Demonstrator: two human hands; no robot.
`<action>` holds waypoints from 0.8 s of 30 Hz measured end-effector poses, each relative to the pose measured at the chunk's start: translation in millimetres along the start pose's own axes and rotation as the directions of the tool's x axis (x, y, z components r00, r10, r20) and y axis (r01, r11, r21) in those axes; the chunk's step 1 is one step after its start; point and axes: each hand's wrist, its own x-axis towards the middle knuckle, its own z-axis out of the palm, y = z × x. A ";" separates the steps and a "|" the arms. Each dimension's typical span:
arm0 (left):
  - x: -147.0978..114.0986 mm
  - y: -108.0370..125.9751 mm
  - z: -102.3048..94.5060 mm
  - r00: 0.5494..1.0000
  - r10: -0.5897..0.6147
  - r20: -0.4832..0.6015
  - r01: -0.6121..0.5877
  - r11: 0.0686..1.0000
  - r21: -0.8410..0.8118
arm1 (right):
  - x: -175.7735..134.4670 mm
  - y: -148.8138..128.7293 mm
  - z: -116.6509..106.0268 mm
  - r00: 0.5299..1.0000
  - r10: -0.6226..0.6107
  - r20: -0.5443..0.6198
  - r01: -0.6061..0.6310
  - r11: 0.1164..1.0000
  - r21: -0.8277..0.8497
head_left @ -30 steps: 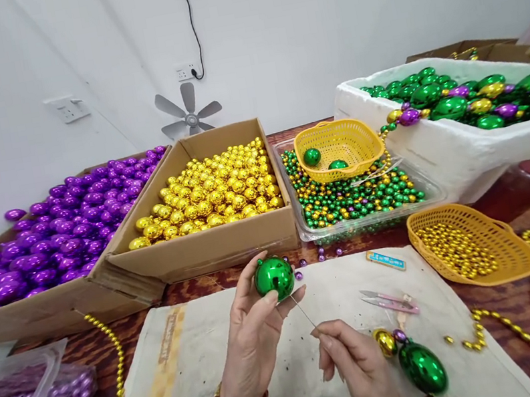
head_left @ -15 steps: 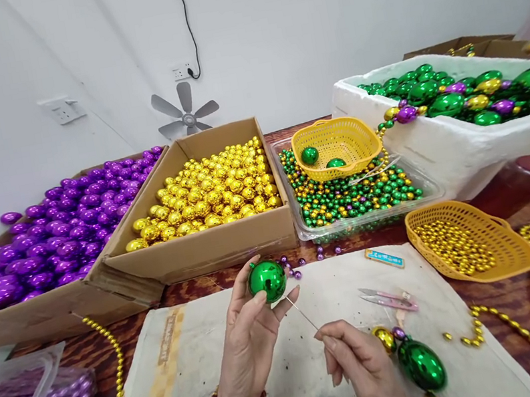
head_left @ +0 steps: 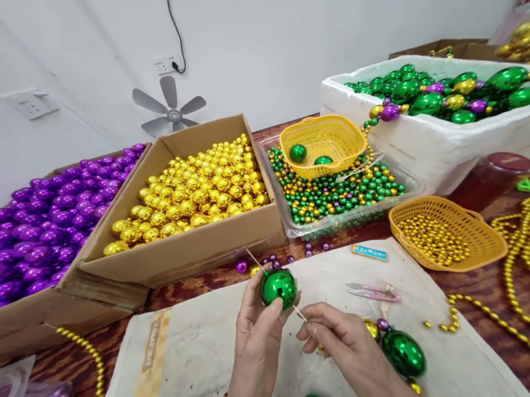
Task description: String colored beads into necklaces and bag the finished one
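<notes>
In my left hand [head_left: 257,332] a shiny green ball [head_left: 279,289] is gripped between thumb and fingers. A thin needle [head_left: 300,313] runs through the ball, and its far end sticks out at the upper left. My right hand [head_left: 336,335] pinches the needle's near end, just below the ball. Under and beside my hands lies a strand of large green, purple and gold beads, including a big green bead [head_left: 403,353] to the right of my right hand. A few small purple beads [head_left: 275,259] lie beyond my left fingertips.
Boxes of purple balls [head_left: 46,228] and gold balls [head_left: 188,198] stand behind. A yellow basket [head_left: 360,159] rests on a tray of small beads; another basket [head_left: 487,249] holds gold beads. Pink-handled snips [head_left: 383,294] lie on the cloth [head_left: 196,366]. A foam box [head_left: 440,149] stands at right.
The needle has gone through the green ball and now protrudes from its far side. My right hand has come closer to the ball. The whole view has shifted slightly.
</notes>
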 end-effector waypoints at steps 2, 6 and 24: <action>0.4 -6.7 1.5 0.999 0.037 0.012 -0.039 0.988 0.149 | -0.1 4.3 -4.2 0.996 0.059 -0.063 -0.055 0.997 0.063; 4.5 -18.1 -0.9 0.978 0.003 0.211 -0.090 0.910 0.405 | -0.3 11.1 -15.3 0.985 0.070 -0.160 -0.041 0.983 0.179; 95.5 -48.3 -28.3 0.980 0.015 0.200 -0.200 0.005 0.980 | -11.9 34.5 -45.8 0.924 0.116 -0.364 -0.019 0.965 0.262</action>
